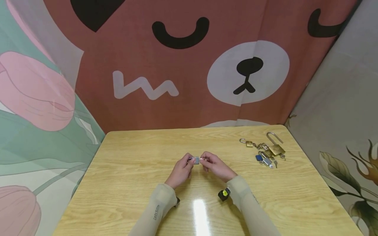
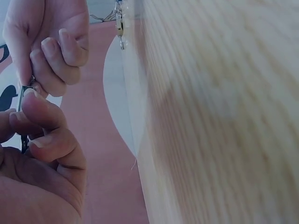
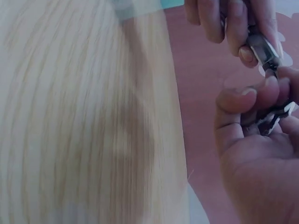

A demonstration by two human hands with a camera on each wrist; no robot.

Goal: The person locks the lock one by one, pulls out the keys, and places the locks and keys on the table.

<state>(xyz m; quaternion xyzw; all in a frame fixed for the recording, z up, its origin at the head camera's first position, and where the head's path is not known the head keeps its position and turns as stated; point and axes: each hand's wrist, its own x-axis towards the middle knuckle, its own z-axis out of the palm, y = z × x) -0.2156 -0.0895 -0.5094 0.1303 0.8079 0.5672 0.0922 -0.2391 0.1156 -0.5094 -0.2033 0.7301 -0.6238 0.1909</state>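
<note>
Over the middle of the table, my left hand (image 1: 180, 171) grips a small silver padlock (image 1: 197, 160) between thumb and fingers. My right hand (image 1: 218, 167) pinches a small metal key at the padlock's right end. In the right wrist view the padlock (image 3: 263, 49) lies tilted, its keyhole end right at the right fingertips. More shiny metal, like spare keys (image 3: 275, 119), shows in the right palm. The left fingers cover the padlock's shackle end in the head view. Both hands are close together, held above the wooden tabletop.
A cluster at the table's (image 1: 133, 196) back right holds several padlocks with keys: a large brass padlock (image 1: 276, 150) with its shackle up, a small brass padlock (image 1: 249, 144), a silver padlock (image 1: 267, 161) and a blue piece (image 1: 259, 158). A printed curtain (image 1: 177, 111) hangs behind the table.
</note>
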